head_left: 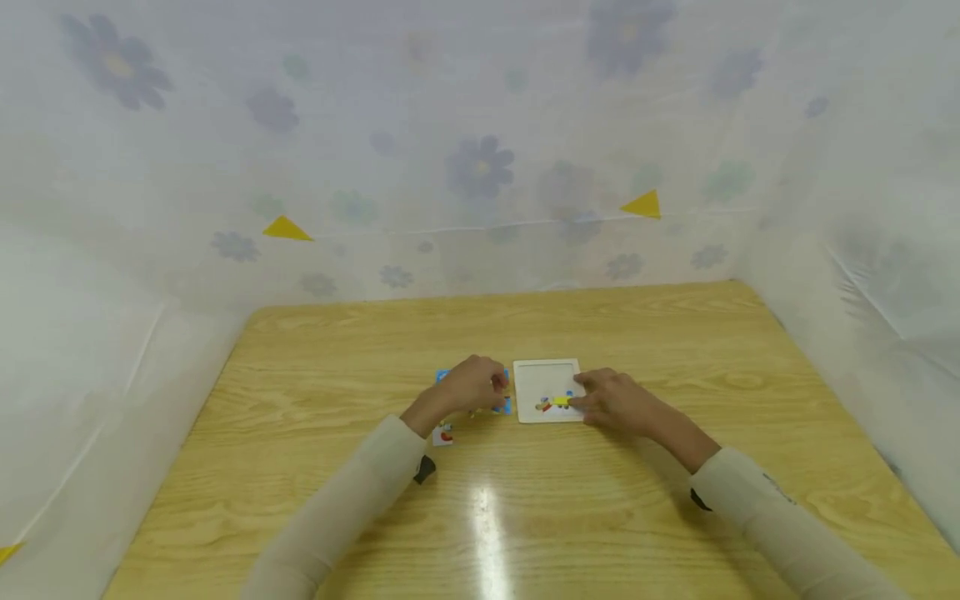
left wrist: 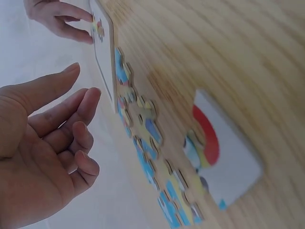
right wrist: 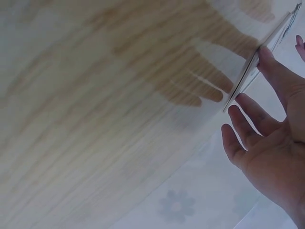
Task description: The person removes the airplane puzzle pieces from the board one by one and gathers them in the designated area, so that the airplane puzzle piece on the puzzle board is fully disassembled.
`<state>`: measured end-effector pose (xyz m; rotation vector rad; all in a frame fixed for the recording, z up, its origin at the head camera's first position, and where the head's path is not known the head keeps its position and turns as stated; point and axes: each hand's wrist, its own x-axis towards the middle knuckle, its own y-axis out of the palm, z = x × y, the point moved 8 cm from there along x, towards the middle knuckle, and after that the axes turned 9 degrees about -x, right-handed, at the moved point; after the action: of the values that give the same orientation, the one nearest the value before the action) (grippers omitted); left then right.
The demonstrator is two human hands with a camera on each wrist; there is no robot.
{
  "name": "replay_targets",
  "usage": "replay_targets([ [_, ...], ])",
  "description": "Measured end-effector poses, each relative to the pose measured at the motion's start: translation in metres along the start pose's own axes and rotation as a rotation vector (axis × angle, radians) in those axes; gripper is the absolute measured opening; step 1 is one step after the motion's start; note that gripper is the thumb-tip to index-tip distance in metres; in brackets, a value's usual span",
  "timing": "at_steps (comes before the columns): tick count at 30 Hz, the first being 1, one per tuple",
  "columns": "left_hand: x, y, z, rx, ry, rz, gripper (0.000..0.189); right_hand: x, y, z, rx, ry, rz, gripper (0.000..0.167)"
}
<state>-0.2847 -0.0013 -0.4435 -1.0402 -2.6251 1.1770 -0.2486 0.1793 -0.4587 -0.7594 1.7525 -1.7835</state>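
Note:
My left hand (head_left: 474,383) hovers over a group of blue jigsaw puzzle pieces (head_left: 506,407) left of a white puzzle tray (head_left: 547,415). In the left wrist view nothing sits between its loosely bent fingers (left wrist: 88,107). My right hand (head_left: 618,403) touches the tray's right side, thumb and fingertips at the edge, other fingers extended. A small picture with yellow (head_left: 561,402) and red parts shows on the tray floor beside that hand. Nearer the left wrist lies a loose white corner piece (left wrist: 236,164) with a red arc.
The wooden table (head_left: 570,517) runs to a hanging flowered white sheet (head_left: 420,142), with more sheeting at both sides. Yellow triangles (head_left: 288,229) mark the sheet. In the left wrist view, interlocking pieces (left wrist: 147,121) lie in a row beside the tray.

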Motion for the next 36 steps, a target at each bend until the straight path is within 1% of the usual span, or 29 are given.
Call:
replay_targets([
  [4, 0.006, 0.002, -0.003, 0.023, 0.011, -0.014, 0.019, 0.002, -0.003, 0.001, -0.005, -0.012, -0.025, 0.031],
  [9, 0.016, 0.008, -0.007, 0.006, 0.022, -0.015, 0.023, 0.002, -0.004, 0.001, 0.007, 0.001, -0.035, 0.031],
  [13, 0.022, 0.014, -0.01, -0.002, -0.008, -0.006, 0.026, 0.002, -0.003, 0.0, 0.007, -0.003, -0.042, 0.03],
  [15, 0.024, 0.017, -0.011, -0.015, -0.035, -0.002, 0.027, 0.002, -0.002, 0.0, 0.01, -0.006, -0.047, 0.03],
  [18, 0.026, 0.021, -0.012, -0.03, -0.068, 0.003, 0.028, 0.001, -0.003, 0.001, 0.007, -0.019, -0.067, 0.031],
  [20, 0.028, 0.024, -0.012, -0.022, -0.085, 0.005, 0.029, 0.001, -0.003, 0.002, 0.013, -0.025, -0.081, 0.03],
  [27, 0.036, 0.033, -0.014, 0.031, -0.076, 0.006, 0.028, -0.001, -0.005, 0.003, 0.012, -0.024, -0.084, 0.029],
  [33, 0.04, 0.041, -0.014, 0.008, -0.071, 0.008, 0.025, -0.002, -0.005, 0.004, -0.003, -0.038, -0.104, 0.029],
  [36, 0.042, 0.044, -0.016, 0.016, -0.066, 0.007, 0.025, -0.002, -0.004, 0.004, 0.006, -0.034, -0.112, 0.029],
])
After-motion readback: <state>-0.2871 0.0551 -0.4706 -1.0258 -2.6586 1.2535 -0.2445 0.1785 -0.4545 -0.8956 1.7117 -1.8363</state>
